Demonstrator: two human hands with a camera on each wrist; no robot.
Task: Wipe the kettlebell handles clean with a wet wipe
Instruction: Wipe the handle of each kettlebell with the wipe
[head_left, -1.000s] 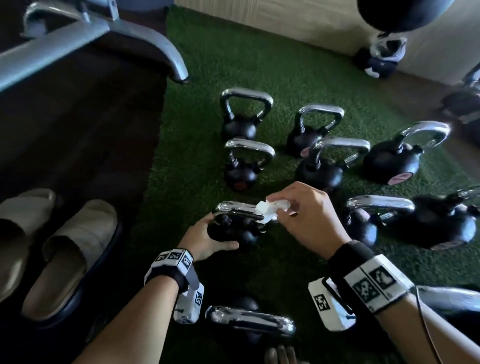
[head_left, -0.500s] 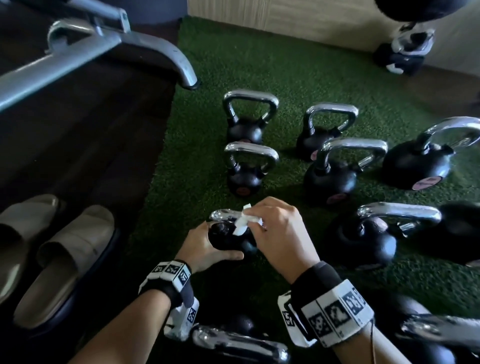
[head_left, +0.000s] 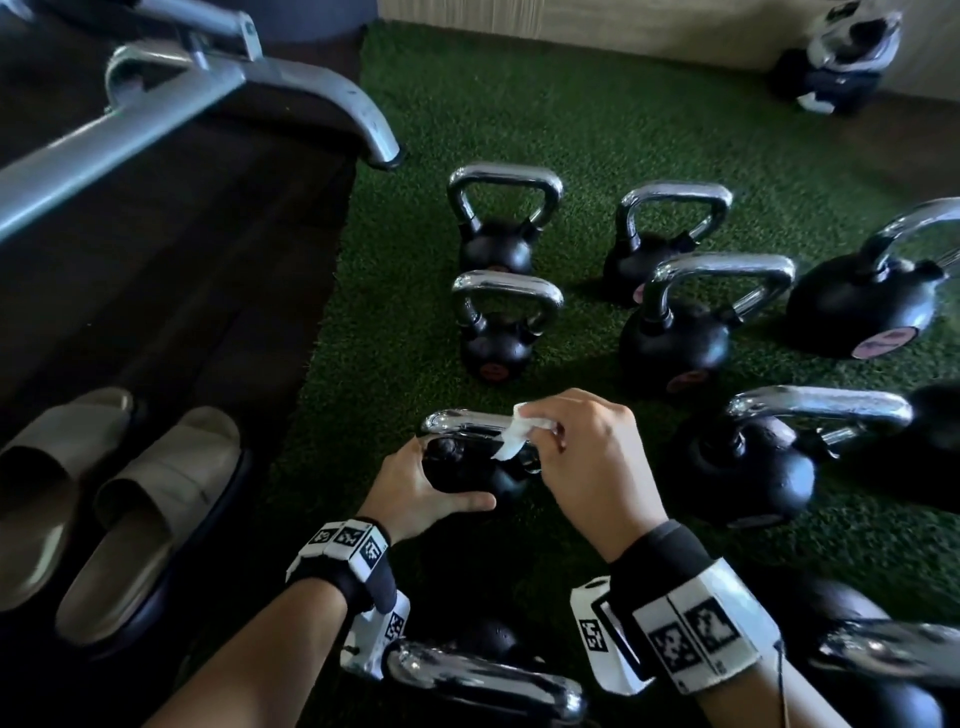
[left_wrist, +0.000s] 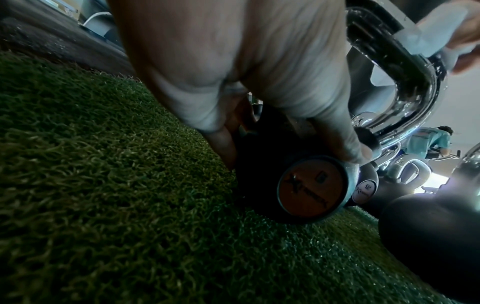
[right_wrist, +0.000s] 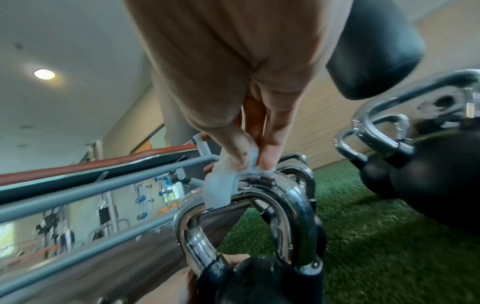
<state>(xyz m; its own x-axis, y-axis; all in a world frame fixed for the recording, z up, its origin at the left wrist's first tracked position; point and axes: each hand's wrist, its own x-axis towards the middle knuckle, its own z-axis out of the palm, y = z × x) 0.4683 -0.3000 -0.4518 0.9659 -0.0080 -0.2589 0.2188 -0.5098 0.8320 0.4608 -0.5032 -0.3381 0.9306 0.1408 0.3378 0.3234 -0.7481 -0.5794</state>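
Note:
A small black kettlebell with a chrome handle stands on green turf near me. My left hand grips its black ball, thumb across the front; in the left wrist view the left hand wraps the kettlebell above its orange base disc. My right hand pinches a white wet wipe against the handle's top bar. In the right wrist view the right hand presses the wipe onto the handle between thumb and fingers.
Several more chrome-handled kettlebells stand on the turf ahead and to the right, and one handle lies just below my wrists. A pair of beige slippers sits on dark floor at left. A grey machine leg curves down at upper left.
My right hand with the wipe has slid left along the handle's top bar. The left hand keeps its grip on the ball. The head view has shifted slightly.

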